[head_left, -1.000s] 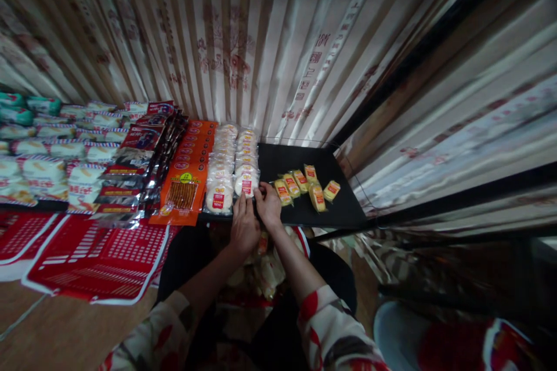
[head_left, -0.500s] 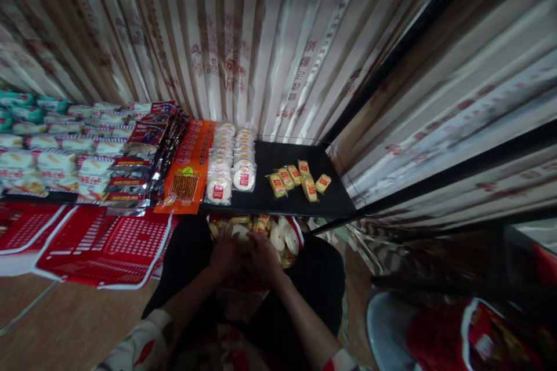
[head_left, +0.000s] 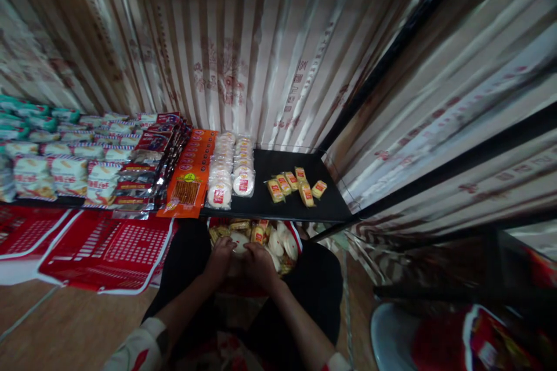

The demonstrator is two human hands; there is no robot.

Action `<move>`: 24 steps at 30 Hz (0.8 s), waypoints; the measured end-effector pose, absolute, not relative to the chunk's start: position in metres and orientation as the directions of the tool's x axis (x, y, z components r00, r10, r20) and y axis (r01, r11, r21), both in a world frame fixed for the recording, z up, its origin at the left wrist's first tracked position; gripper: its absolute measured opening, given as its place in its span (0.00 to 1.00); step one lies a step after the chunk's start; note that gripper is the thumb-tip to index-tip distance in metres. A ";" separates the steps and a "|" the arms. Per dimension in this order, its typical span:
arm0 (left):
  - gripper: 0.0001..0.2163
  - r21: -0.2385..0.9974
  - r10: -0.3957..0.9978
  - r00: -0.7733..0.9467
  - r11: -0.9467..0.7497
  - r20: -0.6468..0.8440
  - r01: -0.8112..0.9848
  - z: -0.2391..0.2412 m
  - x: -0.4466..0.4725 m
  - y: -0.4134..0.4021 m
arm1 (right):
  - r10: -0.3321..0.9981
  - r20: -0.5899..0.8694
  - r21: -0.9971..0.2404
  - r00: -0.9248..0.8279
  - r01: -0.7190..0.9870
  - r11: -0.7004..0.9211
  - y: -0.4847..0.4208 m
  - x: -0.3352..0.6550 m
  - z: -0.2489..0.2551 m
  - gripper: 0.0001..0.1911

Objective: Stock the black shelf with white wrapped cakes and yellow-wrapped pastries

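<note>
My left hand [head_left: 220,258] and my right hand [head_left: 256,261] are down in a red-rimmed bag of wrapped snacks [head_left: 285,240] on my lap, side by side, both touching a round white packet [head_left: 239,242]. The grip itself is too dim to make out. Above them a black shelf [head_left: 287,208] carries two rows of round white cakes [head_left: 232,165] and several small yellow packets [head_left: 296,184].
Left of the white cakes lie orange snack packs [head_left: 189,182], dark red packs [head_left: 143,162] and white-and-green bags [head_left: 56,156]. Red printed bags [head_left: 104,255] hang off the shelf front. Striped curtains stand behind. A pale round container [head_left: 391,336] sits at the lower right.
Both hands have drawn back from the front white cake on the shelf down into the bag on my lap. The shelf's contents stay as they were.
</note>
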State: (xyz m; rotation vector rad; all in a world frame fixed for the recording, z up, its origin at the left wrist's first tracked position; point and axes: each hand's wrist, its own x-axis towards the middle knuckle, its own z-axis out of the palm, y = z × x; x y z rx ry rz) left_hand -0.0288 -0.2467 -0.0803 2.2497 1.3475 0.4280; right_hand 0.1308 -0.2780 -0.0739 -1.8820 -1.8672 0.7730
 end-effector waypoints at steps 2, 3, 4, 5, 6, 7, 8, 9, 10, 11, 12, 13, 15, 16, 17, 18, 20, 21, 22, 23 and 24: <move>0.14 0.553 0.882 0.468 -0.419 0.058 0.720 -0.075 -0.030 -0.246 | 0.993 -0.116 -0.621 -0.024 0.782 -0.054 -0.278 0.131 -0.073 0.17; 0.13 0.541 0.882 0.467 -0.427 0.071 0.725 -0.072 -0.031 -0.245 | 0.993 -0.112 -0.623 -0.024 0.781 -0.052 -0.278 0.131 -0.072 0.17; 0.13 0.520 0.882 0.465 -0.434 0.079 0.736 -0.069 -0.031 -0.244 | 0.994 -0.105 -0.625 -0.027 0.779 -0.045 -0.278 0.131 -0.070 0.17; 0.12 0.494 0.883 0.462 -0.439 0.084 0.750 -0.066 -0.031 -0.243 | 0.995 -0.096 -0.630 -0.030 0.776 -0.037 -0.277 0.131 -0.068 0.16; 0.12 0.471 0.881 0.465 -0.447 0.085 0.761 -0.063 -0.032 -0.242 | 0.996 -0.086 -0.636 -0.031 0.771 -0.031 -0.277 0.131 -0.065 0.16; 0.12 0.455 0.877 0.473 -0.457 0.086 0.764 -0.059 -0.032 -0.240 | 0.997 -0.076 -0.644 -0.029 0.764 -0.027 -0.276 0.131 -0.063 0.15; 0.11 0.448 0.870 0.485 -0.469 0.087 0.761 -0.056 -0.032 -0.238 | 0.997 -0.068 -0.653 -0.023 0.757 -0.027 -0.275 0.132 -0.061 0.15; 0.11 0.448 0.863 0.497 -0.479 0.087 0.755 -0.053 -0.032 -0.236 | 0.998 -0.061 -0.661 -0.014 0.750 -0.030 -0.275 0.133 -0.059 0.14; 0.10 0.451 0.858 0.506 -0.487 0.086 0.748 -0.050 -0.032 -0.234 | 0.998 -0.055 -0.670 -0.003 0.741 -0.035 -0.274 0.134 -0.057 0.14; 0.10 0.455 0.854 0.513 -0.492 0.087 0.742 -0.048 -0.032 -0.232 | 0.999 -0.046 -0.682 0.009 0.730 -0.038 -0.273 0.135 -0.055 0.13; 0.10 0.458 0.852 0.516 -0.495 0.089 0.738 -0.045 -0.033 -0.230 | 0.999 -0.035 -0.696 0.015 0.717 -0.035 -0.272 0.135 -0.054 0.13; 0.10 0.458 0.852 0.514 -0.496 0.095 0.738 -0.042 -0.033 -0.229 | 1.000 -0.021 -0.713 0.015 0.700 -0.025 -0.272 0.136 -0.052 0.13; 0.11 0.451 0.851 0.512 -0.506 0.119 0.736 -0.035 -0.032 -0.228 | 1.000 0.005 -0.749 -0.002 0.662 0.005 -0.271 0.136 -0.049 0.12; 0.11 0.446 0.849 0.511 -0.512 0.135 0.734 -0.032 -0.030 -0.227 | 1.000 0.012 -0.763 -0.014 0.646 0.018 -0.270 0.136 -0.047 0.13; 0.11 0.444 0.846 0.511 -0.520 0.151 0.730 -0.028 -0.029 -0.227 | 1.000 0.013 -0.775 -0.025 0.631 0.026 -0.269 0.135 -0.045 0.13; 0.11 0.449 0.844 0.509 -0.526 0.171 0.722 -0.025 -0.027 -0.226 | 1.000 0.014 -0.788 -0.027 0.615 0.028 -0.269 0.135 -0.043 0.14; 0.12 0.482 0.842 0.491 -0.533 0.223 0.695 -0.018 -0.023 -0.225 | 1.000 0.027 -0.818 -0.009 0.575 0.027 -0.267 0.135 -0.038 0.15; 0.12 0.502 0.840 0.476 -0.539 0.259 0.676 -0.014 -0.020 -0.225 | 0.999 0.036 -0.833 0.013 0.552 0.023 -0.266 0.135 -0.036 0.15; 0.13 0.521 0.838 0.455 -0.544 0.302 0.657 -0.011 -0.018 -0.224 | 0.998 0.043 -0.848 0.044 0.530 0.014 -0.265 0.136 -0.033 0.15; 0.13 0.535 0.836 0.425 -0.549 0.347 0.643 -0.007 -0.016 -0.224 | 0.996 0.048 -0.861 0.080 0.509 0.001 -0.264 0.137 -0.031 0.15; 0.14 0.542 0.835 0.388 -0.549 0.391 0.636 -0.004 -0.014 -0.225 | 0.992 0.049 -0.874 0.116 0.487 -0.014 -0.262 0.138 -0.028 0.15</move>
